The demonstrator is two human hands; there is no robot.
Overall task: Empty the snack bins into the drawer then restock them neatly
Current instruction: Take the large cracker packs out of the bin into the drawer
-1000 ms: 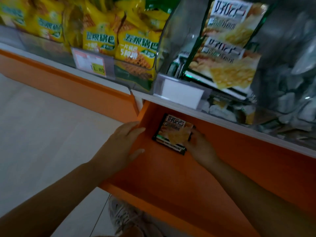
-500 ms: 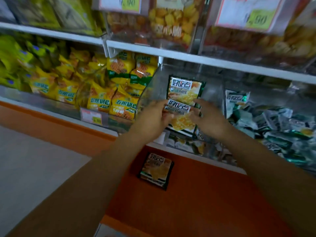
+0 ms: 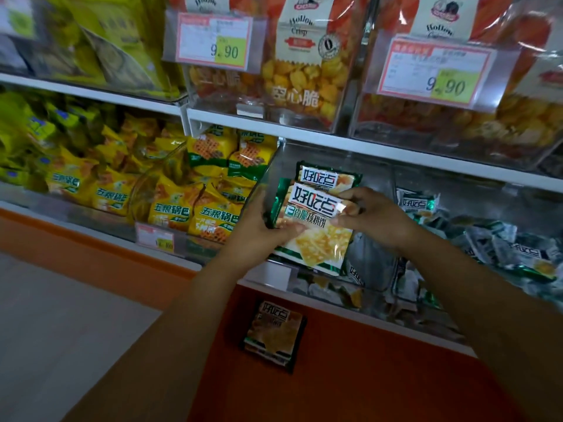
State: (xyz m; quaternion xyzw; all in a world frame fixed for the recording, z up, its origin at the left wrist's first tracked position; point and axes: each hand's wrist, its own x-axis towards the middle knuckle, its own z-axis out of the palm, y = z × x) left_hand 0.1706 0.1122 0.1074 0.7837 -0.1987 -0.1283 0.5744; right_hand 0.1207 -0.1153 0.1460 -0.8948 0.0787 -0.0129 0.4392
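- Gripping the front packet point(image 3: 313, 229) from both sides, the left hand point(image 3: 259, 229) wraps its left edge while the right hand point(image 3: 374, 217) pinches its upper right corner.
- A second before, both hands were down at the orange drawer point(image 3: 380, 376), the right one laying a packet there. They have since risen to the clear bin point(image 3: 373, 263).
- The front packet stands tilted inside the bin, leaning on a second packet point(image 3: 327, 175) upright just behind it.
- The drawer packet point(image 3: 274, 333) lies flat on the drawer floor, below the bin and apart from both hands. Whether it is one packet or a small stack cannot be told.
- This looks like the emptying stage, early on: one load is down, and at least two large packets and some loose ones at the bin's bottom remain.
- The next move is likely to lift the front packet clear of the bin's front wall and carry it down beside the drawer packet.
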